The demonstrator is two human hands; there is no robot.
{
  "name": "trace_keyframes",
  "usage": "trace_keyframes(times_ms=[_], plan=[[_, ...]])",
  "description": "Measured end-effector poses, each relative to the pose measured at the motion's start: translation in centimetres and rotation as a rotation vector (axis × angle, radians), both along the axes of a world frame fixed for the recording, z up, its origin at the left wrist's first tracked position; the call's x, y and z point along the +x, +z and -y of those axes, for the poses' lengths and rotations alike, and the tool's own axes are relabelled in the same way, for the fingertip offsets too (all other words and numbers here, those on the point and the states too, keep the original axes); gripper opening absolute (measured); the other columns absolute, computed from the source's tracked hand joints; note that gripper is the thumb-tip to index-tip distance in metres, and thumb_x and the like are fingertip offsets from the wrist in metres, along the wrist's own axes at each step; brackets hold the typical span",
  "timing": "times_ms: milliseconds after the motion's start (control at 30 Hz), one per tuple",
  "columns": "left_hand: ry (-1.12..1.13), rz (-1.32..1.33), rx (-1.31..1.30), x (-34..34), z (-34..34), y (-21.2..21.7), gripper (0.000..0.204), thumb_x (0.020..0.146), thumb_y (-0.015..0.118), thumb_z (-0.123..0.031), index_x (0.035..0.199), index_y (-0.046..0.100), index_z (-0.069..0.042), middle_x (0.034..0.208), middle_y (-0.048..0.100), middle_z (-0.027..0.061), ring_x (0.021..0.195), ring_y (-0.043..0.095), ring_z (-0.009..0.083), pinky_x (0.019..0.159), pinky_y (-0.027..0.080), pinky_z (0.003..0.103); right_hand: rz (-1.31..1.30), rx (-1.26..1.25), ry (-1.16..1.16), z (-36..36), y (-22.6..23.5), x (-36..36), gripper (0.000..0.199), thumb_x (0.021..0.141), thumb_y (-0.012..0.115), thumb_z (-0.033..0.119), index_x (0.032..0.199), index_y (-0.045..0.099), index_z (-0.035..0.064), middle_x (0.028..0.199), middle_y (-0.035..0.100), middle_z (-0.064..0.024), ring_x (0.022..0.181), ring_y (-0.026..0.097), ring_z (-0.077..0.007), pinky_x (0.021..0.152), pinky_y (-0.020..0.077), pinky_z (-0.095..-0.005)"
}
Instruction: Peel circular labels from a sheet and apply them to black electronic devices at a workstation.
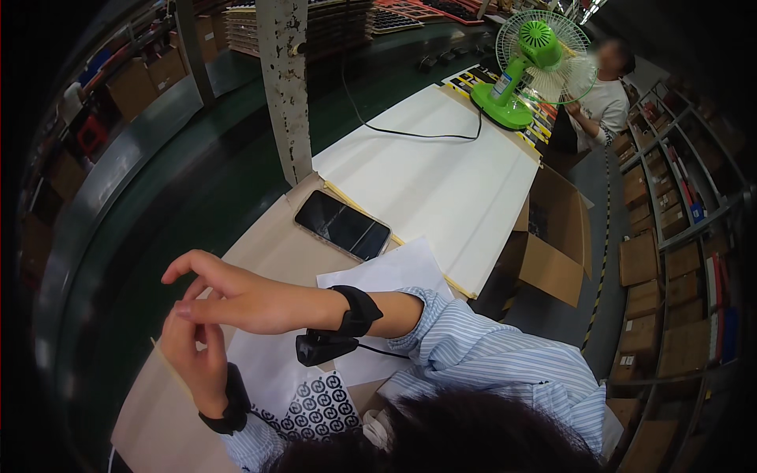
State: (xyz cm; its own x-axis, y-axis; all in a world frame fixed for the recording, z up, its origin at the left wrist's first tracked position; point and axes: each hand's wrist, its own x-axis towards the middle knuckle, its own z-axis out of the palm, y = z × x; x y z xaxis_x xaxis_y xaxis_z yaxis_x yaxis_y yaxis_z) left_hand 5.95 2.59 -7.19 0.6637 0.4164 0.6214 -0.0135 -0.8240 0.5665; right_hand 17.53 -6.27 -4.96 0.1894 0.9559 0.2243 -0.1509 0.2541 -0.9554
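At the left, above the near end of the table, my two hands meet at the fingertips. My right hand point(244, 301) reaches across from the right; its index finger arches out, apart from the thumb, which touches the left hand's fingers. My left hand point(195, 359) is raised below it with fingers bent together; anything small between them is hidden. Each wrist wears a black band, and a small black device point(323, 347) hangs under the right one. Beneath my arms lie white paper sheets point(394, 272) and a sheet printed with black round marks point(319, 406).
A dark-screened phone point(343, 225) lies beyond my right wrist. A metal post point(285, 94) stands at the table's left edge. Farther off are a green fan point(509, 94) with a trailing cord, a person point(603, 98), an open cardboard box point(556, 244) and shelves of cartons point(670, 268).
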Motion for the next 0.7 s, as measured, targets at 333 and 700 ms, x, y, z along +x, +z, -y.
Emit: trace_keyframes(times_ms=[333, 700], plan=[[-0.004, 0.021, 0.072, -0.2, -0.5, -0.6, 0.002, 0.073, 0.053, -0.001, 0.074, 0.052, 0.001, 0.059, 0.042, 0.0059, 0.051, 0.039, 0.0148, 0.044, 0.026, 0.025, 0.082, 0.013, -0.023, -0.1, 0.2, -0.1, 0.042, 0.084, 0.05, 0.021, 0.118, 0.033, 0.0031, 0.12, 0.035, -0.0121, 0.101, 0.048, -0.0184, 0.082, 0.04, -0.0309], [0.026, -0.061, 0.058, -1.2, -1.0, 0.2, 0.014, 0.079, 0.052, -0.005, 0.067, 0.047, -0.001, 0.059, 0.043, 0.0059, 0.048, 0.037, 0.0136, 0.044, 0.025, 0.024, 0.079, 0.331, -0.767, 2.7, 3.1, 16.0, 0.034, 0.078, 0.051, 0.011, 0.107, 0.038, -0.001, 0.079, 0.06, -0.0134, 0.062, 0.057, -0.0171, 0.058, 0.0476, -0.0276]])
